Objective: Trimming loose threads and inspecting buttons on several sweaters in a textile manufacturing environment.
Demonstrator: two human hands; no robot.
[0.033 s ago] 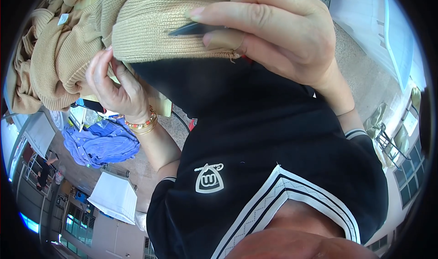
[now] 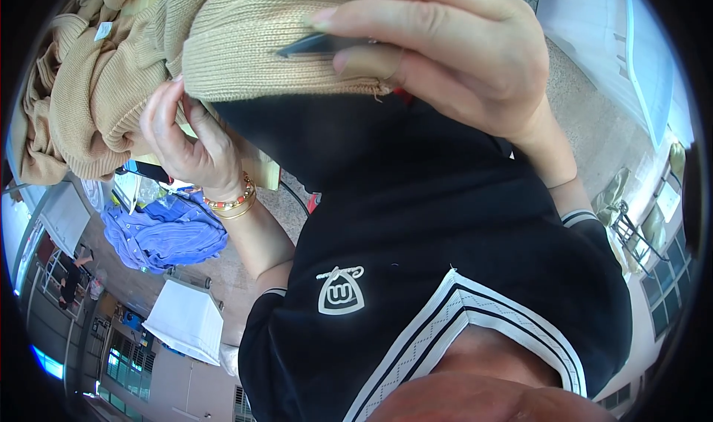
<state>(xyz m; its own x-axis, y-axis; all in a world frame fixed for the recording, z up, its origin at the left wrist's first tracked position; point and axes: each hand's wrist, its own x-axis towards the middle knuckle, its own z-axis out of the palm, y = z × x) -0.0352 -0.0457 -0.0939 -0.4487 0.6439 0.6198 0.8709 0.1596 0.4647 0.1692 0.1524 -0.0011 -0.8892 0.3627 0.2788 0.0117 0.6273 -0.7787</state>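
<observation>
A beige ribbed knit garment [image 2: 260,58] is spread across my lap at the top of the view. My left hand [image 2: 186,132] is closed at its left edge, thumb and fingers pinching the knit. Above the ribbed band, my right hand [image 2: 460,58] grips a dark tool with a narrow pointed tip [image 2: 308,45]. That tip points left and lies over or against the knit; whether it touches cannot be told. The tool's rear part is hidden in the fingers. Tan tape [image 2: 369,62] wraps my right thumb. A loose thread end [image 2: 381,91] hangs from the band's lower edge.
More beige knitwear [image 2: 96,102] is heaped at the left, one piece with a white label [image 2: 103,30]. Below it lies a bundle of blue cloth [image 2: 163,229]. A white box-shaped container [image 2: 184,322] stands lower left, and a translucent plastic bin [image 2: 594,43] at the upper right.
My right hand and the pointed tool have shifted very slightly to the right. The left hand and the garment look the same.
</observation>
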